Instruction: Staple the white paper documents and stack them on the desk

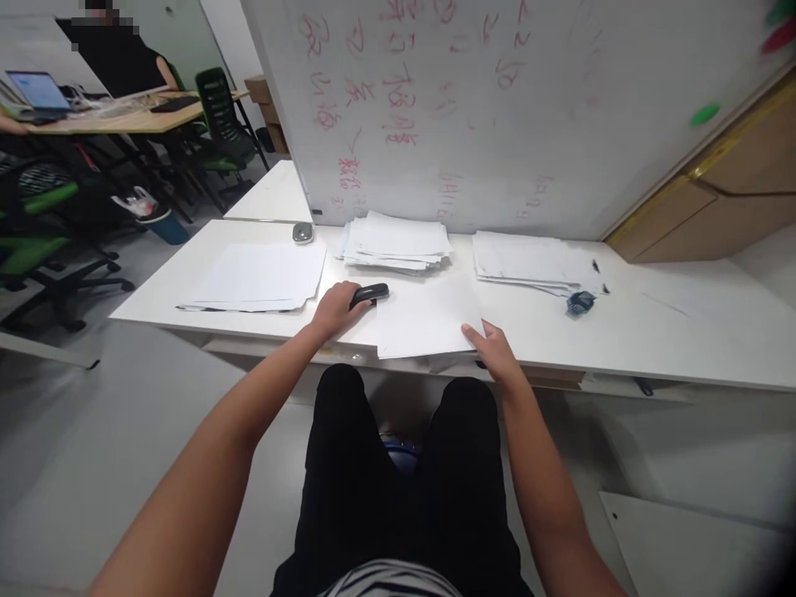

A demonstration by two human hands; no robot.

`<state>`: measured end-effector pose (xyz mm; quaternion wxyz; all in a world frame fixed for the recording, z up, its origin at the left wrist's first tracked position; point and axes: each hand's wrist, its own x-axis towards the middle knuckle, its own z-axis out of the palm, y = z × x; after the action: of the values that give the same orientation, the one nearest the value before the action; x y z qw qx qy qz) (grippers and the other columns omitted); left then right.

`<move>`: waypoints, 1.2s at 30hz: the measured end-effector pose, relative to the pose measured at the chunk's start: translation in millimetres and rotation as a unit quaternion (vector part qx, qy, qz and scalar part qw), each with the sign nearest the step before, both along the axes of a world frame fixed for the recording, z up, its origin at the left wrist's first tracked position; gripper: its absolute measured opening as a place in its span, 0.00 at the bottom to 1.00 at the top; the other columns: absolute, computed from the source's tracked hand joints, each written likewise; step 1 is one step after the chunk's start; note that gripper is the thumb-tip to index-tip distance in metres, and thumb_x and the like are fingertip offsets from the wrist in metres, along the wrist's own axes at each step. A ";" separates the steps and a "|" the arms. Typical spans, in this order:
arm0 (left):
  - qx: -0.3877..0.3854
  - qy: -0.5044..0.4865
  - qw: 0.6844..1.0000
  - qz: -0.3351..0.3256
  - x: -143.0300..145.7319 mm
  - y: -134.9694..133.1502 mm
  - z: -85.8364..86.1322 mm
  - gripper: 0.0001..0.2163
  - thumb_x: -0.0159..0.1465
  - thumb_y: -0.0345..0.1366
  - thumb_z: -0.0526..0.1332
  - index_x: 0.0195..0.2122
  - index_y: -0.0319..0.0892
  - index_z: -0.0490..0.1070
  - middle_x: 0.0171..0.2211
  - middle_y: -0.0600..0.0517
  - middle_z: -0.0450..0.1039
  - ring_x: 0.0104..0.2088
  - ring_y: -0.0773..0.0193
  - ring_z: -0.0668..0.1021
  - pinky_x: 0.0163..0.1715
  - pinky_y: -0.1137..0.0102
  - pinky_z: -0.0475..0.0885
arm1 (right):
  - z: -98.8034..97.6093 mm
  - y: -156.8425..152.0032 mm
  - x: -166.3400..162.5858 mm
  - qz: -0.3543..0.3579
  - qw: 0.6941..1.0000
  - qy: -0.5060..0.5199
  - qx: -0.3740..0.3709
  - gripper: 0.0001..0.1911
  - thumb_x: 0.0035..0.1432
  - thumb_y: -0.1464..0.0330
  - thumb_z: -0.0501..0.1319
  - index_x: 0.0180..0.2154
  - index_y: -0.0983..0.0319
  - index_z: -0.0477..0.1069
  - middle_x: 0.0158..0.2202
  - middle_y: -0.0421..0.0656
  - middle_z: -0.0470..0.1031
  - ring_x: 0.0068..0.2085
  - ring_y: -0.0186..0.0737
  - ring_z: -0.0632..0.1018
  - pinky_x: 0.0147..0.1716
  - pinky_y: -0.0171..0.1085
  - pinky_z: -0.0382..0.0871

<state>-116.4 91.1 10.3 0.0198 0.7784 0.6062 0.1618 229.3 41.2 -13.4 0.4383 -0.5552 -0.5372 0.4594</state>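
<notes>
My left hand (339, 310) is closed around a black stapler (371, 293), whose front end points right at the left edge of some white paper. The fingers of my right hand (493, 348) pinch the right side of this white paper (426, 319), thumb on top, and the sheets reach over the table's front edge. Behind them lies a thick, uneven stack of paper (398, 240). Left of my left hand is a flatter stack of paper (254, 274). Another paper pile (522, 259) lies to the right.
The white table (672, 332) backs onto a whiteboard (547, 99) with red writing. A grey mouse-like object (303, 233) and a dark crumpled thing (580, 303) lie on it. Cardboard boxes (721, 182) stand at right. Behind left, a person sits at a desk (149, 116).
</notes>
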 end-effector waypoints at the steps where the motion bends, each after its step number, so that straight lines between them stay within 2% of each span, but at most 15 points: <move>1: 0.003 -0.005 1.000 -0.002 -0.7 1.4 0.2 0.15 0.66 0.47 0.55 0.47 0.44 0.69 0.41 0.44 0.74 0.42 0.52 0.74 0.42 0.59 0.69 | -3.4 0.0 -0.7 -0.017 1.000 0.007 0.006 0.26 0.53 0.50 0.65 0.47 0.62 0.76 0.49 0.48 0.80 0.53 0.51 0.77 0.56 0.48 0.68; 4: 0.020 -0.014 1.000 -0.019 -3.6 3.5 -1.7 0.15 0.66 0.47 0.55 0.45 0.42 0.69 0.39 0.44 0.73 0.40 0.53 0.73 0.39 0.60 0.68 | -14.1 2.5 -4.5 -0.131 0.989 0.045 0.053 0.27 0.53 0.52 0.66 0.46 0.66 0.76 0.47 0.49 0.80 0.51 0.50 0.78 0.55 0.48 0.68; 6: 0.035 -0.018 0.999 -0.030 -5.6 3.8 -5.0 0.15 0.67 0.47 0.55 0.44 0.40 0.69 0.39 0.44 0.73 0.40 0.53 0.73 0.38 0.61 0.67 | -16.0 8.2 -6.8 -0.230 0.963 0.101 0.097 0.27 0.54 0.53 0.65 0.48 0.66 0.74 0.47 0.49 0.79 0.51 0.48 0.78 0.54 0.47 0.70; 8: 0.045 -0.021 0.998 -0.040 -6.9 3.9 -7.8 0.14 0.67 0.46 0.55 0.44 0.40 0.68 0.39 0.44 0.73 0.40 0.53 0.73 0.38 0.62 0.66 | -9.2 19.0 -8.1 -0.291 0.936 0.153 0.127 0.26 0.54 0.55 0.64 0.50 0.65 0.72 0.49 0.48 0.78 0.51 0.45 0.78 0.51 0.44 0.73; 10: 0.049 -0.023 0.997 -0.048 -7.3 3.4 -8.5 0.14 0.67 0.46 0.55 0.43 0.40 0.68 0.39 0.44 0.73 0.40 0.54 0.73 0.38 0.63 0.66 | 6.5 36.3 -11.1 -0.288 0.932 0.170 0.140 0.26 0.54 0.55 0.64 0.50 0.63 0.71 0.50 0.47 0.77 0.50 0.43 0.78 0.45 0.41 0.76; 12: 0.049 -0.022 0.997 -0.050 -6.9 2.1 -7.0 0.14 0.67 0.46 0.56 0.42 0.40 0.69 0.39 0.44 0.73 0.41 0.54 0.73 0.38 0.63 0.66 | 25.8 61.9 -19.3 -0.241 0.949 0.155 0.132 0.24 0.53 0.55 0.65 0.49 0.61 0.71 0.49 0.45 0.77 0.46 0.42 0.78 0.38 0.38 0.76; 16: 0.056 -0.005 0.998 -0.033 -3.9 -0.6 -3.3 0.14 0.67 0.46 0.55 0.42 0.40 0.69 0.40 0.43 0.73 0.42 0.54 0.73 0.39 0.62 0.65 | 52.9 131.9 -54.5 -0.158 0.983 0.051 0.075 0.19 0.56 0.58 0.60 0.46 0.61 0.70 0.44 0.45 0.78 0.36 0.37 0.77 0.31 0.35 0.73; 19: 0.054 0.009 0.998 -0.019 -2.1 -1.5 -2.5 0.15 0.67 0.47 0.55 0.44 0.40 0.68 0.41 0.43 0.73 0.42 0.53 0.73 0.39 0.62 0.65 | 60.4 175.3 -84.6 -0.152 0.981 -0.099 0.068 0.20 0.60 0.63 0.55 0.52 0.63 0.66 0.49 0.51 0.76 0.43 0.42 0.76 0.43 0.44 0.73; 22: 0.050 0.012 0.999 0.003 -2.5 -1.4 -2.6 0.15 0.67 0.46 0.55 0.45 0.40 0.68 0.41 0.43 0.73 0.42 0.53 0.73 0.39 0.62 0.65 | 61.3 189.5 -96.5 -0.183 0.960 -0.191 0.095 0.36 0.59 0.63 0.58 0.65 0.67 0.51 0.62 0.62 0.63 0.58 0.55 0.69 0.58 0.59 0.59; 23: 0.051 0.013 0.999 0.010 -3.0 -1.3 -2.7 0.14 0.67 0.46 0.55 0.45 0.40 0.68 0.41 0.43 0.73 0.42 0.53 0.73 0.39 0.62 0.65 | 59.9 188.1 -93.4 -0.191 0.952 -0.211 0.111 0.40 0.59 0.62 0.59 0.67 0.66 0.46 0.65 0.63 0.58 0.61 0.58 0.65 0.61 0.62 0.53; 25: 0.054 0.014 0.998 0.015 -4.1 -0.9 -3.2 0.14 0.67 0.46 0.55 0.43 0.40 0.68 0.41 0.43 0.73 0.43 0.53 0.73 0.39 0.62 0.65 | 54.2 180.1 -75.7 -0.199 0.935 -0.256 0.146 0.41 0.60 0.62 0.57 0.69 0.64 0.42 0.69 0.60 0.50 0.65 0.60 0.58 0.63 0.62 0.46; 27: 0.057 0.011 0.998 0.013 -5.3 0.3 -3.9 0.13 0.67 0.46 0.55 0.42 0.41 0.68 0.40 0.43 0.73 0.42 0.53 0.73 0.39 0.62 0.65 | 45.2 169.6 -44.6 -0.207 0.913 -0.315 0.157 0.37 0.62 0.63 0.53 0.69 0.63 0.43 0.70 0.57 0.49 0.67 0.57 0.56 0.64 0.59 0.45; 30: 0.055 -0.005 0.998 0.015 -6.7 3.0 -4.4 0.14 0.67 0.47 0.54 0.42 0.42 0.69 0.38 0.44 0.74 0.41 0.53 0.73 0.38 0.62 0.65 | 28.1 155.8 13.6 -0.211 0.871 -0.431 0.108 0.36 0.64 0.60 0.50 0.69 0.63 0.44 0.71 0.56 0.48 0.69 0.56 0.53 0.64 0.59 0.48; 33: 0.051 -0.015 0.999 0.012 -7.3 4.9 -3.2 0.15 0.66 0.48 0.54 0.42 0.42 0.69 0.37 0.44 0.74 0.40 0.52 0.74 0.37 0.61 0.65 | 11.0 146.3 61.9 -0.129 0.845 -0.519 0.028 0.38 0.63 0.52 0.51 0.69 0.61 0.47 0.71 0.54 0.49 0.69 0.58 0.53 0.64 0.64 0.46; 36: 0.047 -0.020 0.999 0.010 -7.1 5.3 -1.6 0.15 0.66 0.48 0.54 0.42 0.42 0.70 0.38 0.44 0.74 0.41 0.51 0.74 0.37 0.61 0.65 | -3.2 140.6 83.3 -0.077 0.827 -0.556 0.019 0.35 0.62 0.47 0.49 0.64 0.58 0.59 0.68 0.52 0.57 0.66 0.58 0.59 0.62 0.67 0.47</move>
<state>-123.5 96.4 8.8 -0.0062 0.7686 0.6056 0.2061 312.6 181.8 -16.5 0.1096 -0.7481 -0.6539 0.0276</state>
